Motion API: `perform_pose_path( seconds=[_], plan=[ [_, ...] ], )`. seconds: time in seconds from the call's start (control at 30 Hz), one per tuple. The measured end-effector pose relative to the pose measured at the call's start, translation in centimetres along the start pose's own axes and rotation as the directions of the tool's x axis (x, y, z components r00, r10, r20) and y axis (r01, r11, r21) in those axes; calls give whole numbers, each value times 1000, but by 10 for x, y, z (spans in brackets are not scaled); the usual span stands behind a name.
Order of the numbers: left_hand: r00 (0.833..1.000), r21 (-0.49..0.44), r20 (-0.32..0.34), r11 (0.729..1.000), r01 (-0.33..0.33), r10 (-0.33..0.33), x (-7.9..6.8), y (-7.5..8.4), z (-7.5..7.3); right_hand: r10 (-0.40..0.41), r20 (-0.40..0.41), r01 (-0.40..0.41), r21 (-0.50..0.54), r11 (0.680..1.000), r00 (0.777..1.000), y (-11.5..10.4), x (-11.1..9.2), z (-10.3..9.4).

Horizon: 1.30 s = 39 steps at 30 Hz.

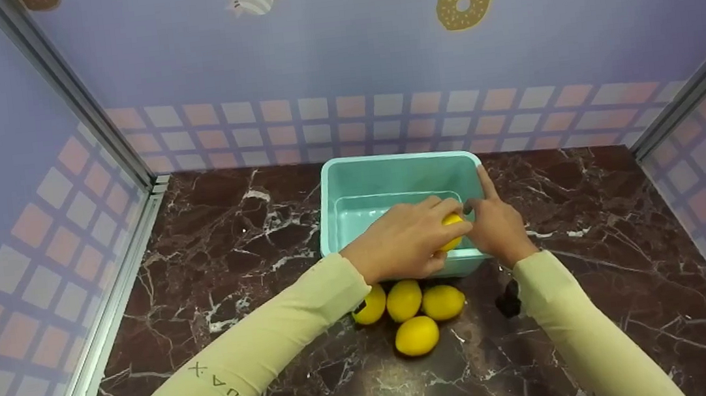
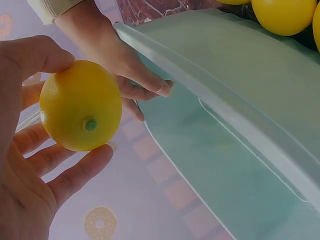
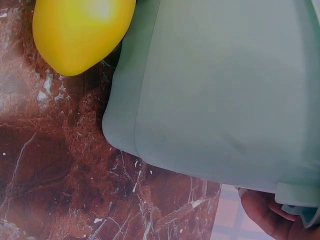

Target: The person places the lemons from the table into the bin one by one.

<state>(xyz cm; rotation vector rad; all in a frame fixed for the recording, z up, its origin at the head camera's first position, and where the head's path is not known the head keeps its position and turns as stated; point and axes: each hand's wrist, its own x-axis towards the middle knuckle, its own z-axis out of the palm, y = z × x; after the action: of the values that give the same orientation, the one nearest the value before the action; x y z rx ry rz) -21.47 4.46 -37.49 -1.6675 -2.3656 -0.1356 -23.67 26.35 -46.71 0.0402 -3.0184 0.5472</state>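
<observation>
My left hand point(image 1: 406, 238) grips a yellow lemon point(image 2: 82, 107) between thumb and fingers, above the front right part of a mint-green plastic bin point(image 1: 329, 217). In the left wrist view the green stem end of the fruit faces the camera. My right hand point(image 1: 499, 225) holds the bin's right rim, with one finger stretched along it and others reaching inside. Part of that hand point(image 3: 272, 215) shows at the lower right in the right wrist view. Several more lemons point(image 1: 417, 336) lie on the table just in front of the bin, one partly behind my left sleeve.
The dark red marbled tabletop point(image 1: 232, 237) spreads around the bin. Behind it rises a lilac wall point(image 1: 350, 47) with a checkered band. Side panels with metal edge strips point(image 1: 82, 115) stand left and right. A small black object point(image 1: 508, 300) is by my right wrist.
</observation>
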Motion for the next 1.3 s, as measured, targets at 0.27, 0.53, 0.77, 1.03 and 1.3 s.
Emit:
perform_pose_path(
  seconds=[0.27,0.53,0.77,1.03,1.3],
  plan=[
    [1000,16,-4,1000,16,-16,0,-2,-2,0,13,0,24,1000,1000,1,2,0],
    [1000,49,0,999,13,-14,1,-5,-3,4,10,-4,33,999,1000,2,2,0],
    [1000,36,12,999,25,-25,2,-7,-4,-7,4,7,20,1000,1000,1,2,-1],
    [998,31,23,998,50,-51,3,-11,-6,-13,-2,13,12,1000,1000,0,2,-1],
    [995,5,50,997,80,-81,3,-14,-6,-3,-2,3,11,1000,1000,0,2,0]
  ],
)
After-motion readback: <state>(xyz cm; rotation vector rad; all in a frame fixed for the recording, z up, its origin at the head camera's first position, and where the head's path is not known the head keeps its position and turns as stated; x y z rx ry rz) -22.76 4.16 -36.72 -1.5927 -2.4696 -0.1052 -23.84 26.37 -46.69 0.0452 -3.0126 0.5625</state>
